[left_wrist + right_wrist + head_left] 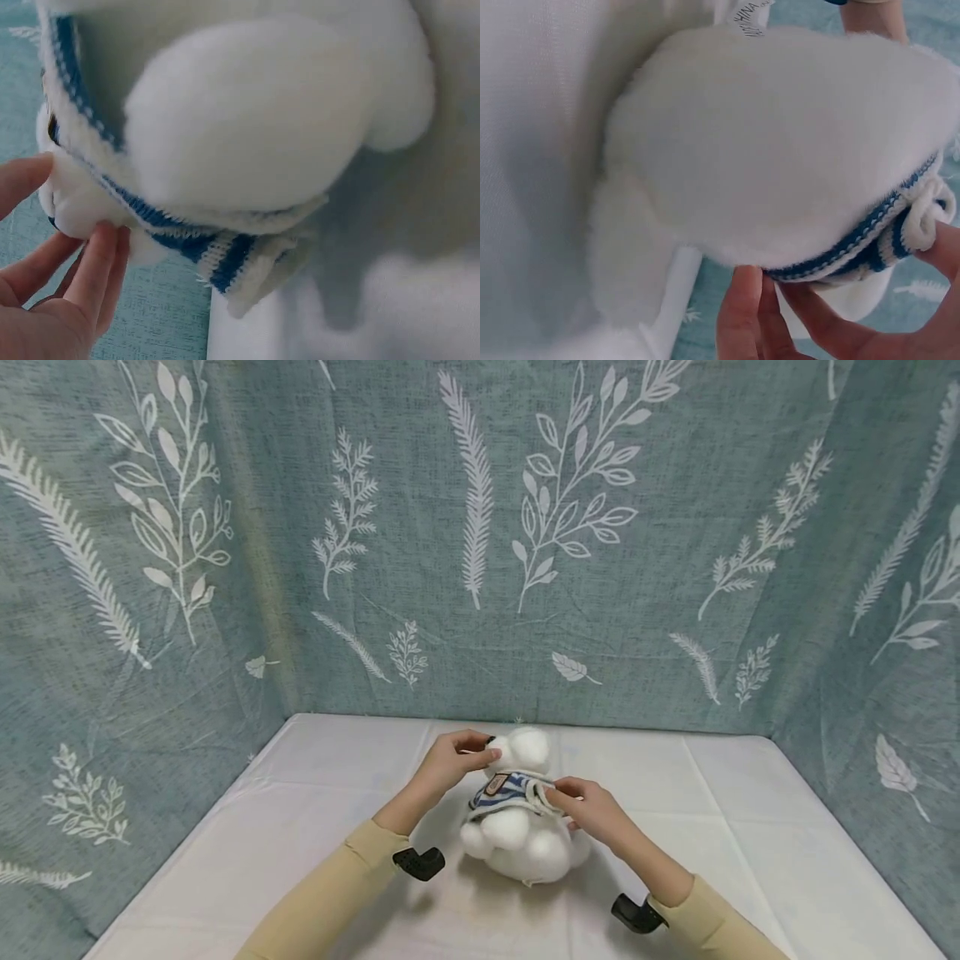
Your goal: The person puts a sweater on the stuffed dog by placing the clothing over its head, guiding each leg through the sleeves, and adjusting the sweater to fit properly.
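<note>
Left hand (444, 763) is pinching the plush toy's muzzle (79, 206) at far left — right hand (598, 814) is gripping its striped sweater (513, 788), nearer right

The plush toy (517, 852) rests on my worktop (697, 810). My left hand (448, 766) is at its left, touching its head; my right hand (598, 814) is at its right, on the garment (506, 792) around its body. Behind it, and beyond its left and right, hangs a curtain (480, 652).
</note>
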Demonstrator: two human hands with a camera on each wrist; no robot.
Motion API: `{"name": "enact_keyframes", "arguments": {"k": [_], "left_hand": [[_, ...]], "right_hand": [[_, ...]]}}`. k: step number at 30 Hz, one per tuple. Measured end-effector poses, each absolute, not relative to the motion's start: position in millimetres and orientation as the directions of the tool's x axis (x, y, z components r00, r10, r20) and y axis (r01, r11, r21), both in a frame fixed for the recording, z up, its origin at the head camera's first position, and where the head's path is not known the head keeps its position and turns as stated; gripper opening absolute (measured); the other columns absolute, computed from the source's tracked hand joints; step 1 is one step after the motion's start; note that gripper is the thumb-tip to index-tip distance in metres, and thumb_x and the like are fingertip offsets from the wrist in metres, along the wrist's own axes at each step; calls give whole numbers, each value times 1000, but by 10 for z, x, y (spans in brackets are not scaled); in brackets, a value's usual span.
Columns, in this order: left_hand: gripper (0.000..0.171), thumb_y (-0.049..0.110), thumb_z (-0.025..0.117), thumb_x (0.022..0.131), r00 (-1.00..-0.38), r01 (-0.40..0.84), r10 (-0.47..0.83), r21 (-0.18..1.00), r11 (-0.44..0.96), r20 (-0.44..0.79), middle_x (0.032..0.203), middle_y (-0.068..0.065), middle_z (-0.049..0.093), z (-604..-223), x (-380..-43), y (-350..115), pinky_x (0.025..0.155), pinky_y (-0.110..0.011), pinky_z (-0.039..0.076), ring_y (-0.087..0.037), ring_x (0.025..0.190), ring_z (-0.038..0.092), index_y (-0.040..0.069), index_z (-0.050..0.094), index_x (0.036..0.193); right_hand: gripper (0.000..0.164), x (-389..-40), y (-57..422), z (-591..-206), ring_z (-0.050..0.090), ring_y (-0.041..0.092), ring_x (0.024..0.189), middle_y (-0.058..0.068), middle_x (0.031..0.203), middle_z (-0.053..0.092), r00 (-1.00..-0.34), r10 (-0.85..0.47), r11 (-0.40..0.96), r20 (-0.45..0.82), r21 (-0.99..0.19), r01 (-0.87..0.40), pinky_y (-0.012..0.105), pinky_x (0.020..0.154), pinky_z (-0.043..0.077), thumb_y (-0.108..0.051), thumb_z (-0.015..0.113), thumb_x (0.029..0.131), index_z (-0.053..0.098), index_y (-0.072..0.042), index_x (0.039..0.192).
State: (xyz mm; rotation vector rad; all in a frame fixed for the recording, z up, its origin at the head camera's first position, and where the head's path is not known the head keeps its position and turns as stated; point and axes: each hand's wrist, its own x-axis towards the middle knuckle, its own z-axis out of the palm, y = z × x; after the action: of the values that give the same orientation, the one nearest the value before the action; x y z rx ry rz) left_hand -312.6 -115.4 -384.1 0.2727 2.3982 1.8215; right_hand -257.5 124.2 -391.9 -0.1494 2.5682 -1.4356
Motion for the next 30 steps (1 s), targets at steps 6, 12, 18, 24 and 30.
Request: {"name": "enact_keyframes", "arguments": {"k": [6,12,18,24,30], "left_hand": [[55,37,70,85,-973,60,230,946,317,-15,127,-9,58,-3867,-3119,-1138,100,-50,42,-27,118,54,16,55,133],[68,40,72,83,-965,14,251,937,348,-79,136,-12,52,-3921,-3101,-1143,101,-48,42,-30,126,49,12,47,140],[67,39,72,83,-960,-4,260,935,354,-103,139,-15,49,-3927,-2994,-1172,103,-50,39,-32,129,45,14,47,139],[54,40,73,82,-972,78,234,938,338,-4,126,-9,60,-3871,-2784,-1194,94,-43,48,-26,115,57,15,58,128],[48,38,77,78,-966,170,248,902,397,73,115,-5,65,-3864,-2539,-1108,79,-34,52,-22,104,61,14,64,116]], "right_hand": [[49,-2625,1213,-3943,62,20,98,11,118,63,-974,-152,498,-166,-864,69,32,73,55,-41,54,94,59,-5,126],[56,-2661,1203,-3988,63,20,96,12,118,62,-960,-142,504,-243,-852,141,33,74,55,-47,53,93,57,-2,127],[59,-2634,1174,-4029,65,19,91,13,114,63,-944,-168,507,-283,-846,164,34,71,56,-47,52,94,55,2,128],[56,-2638,1163,-4042,65,17,88,11,112,63,-945,-165,488,-281,-856,169,32,70,57,-46,54,93,57,0,126],[53,-2634,1172,-4054,65,18,89,12,112,63,-945,-164,476,-281,-862,173,33,70,57,-44,54,94,58,0,124]]}}
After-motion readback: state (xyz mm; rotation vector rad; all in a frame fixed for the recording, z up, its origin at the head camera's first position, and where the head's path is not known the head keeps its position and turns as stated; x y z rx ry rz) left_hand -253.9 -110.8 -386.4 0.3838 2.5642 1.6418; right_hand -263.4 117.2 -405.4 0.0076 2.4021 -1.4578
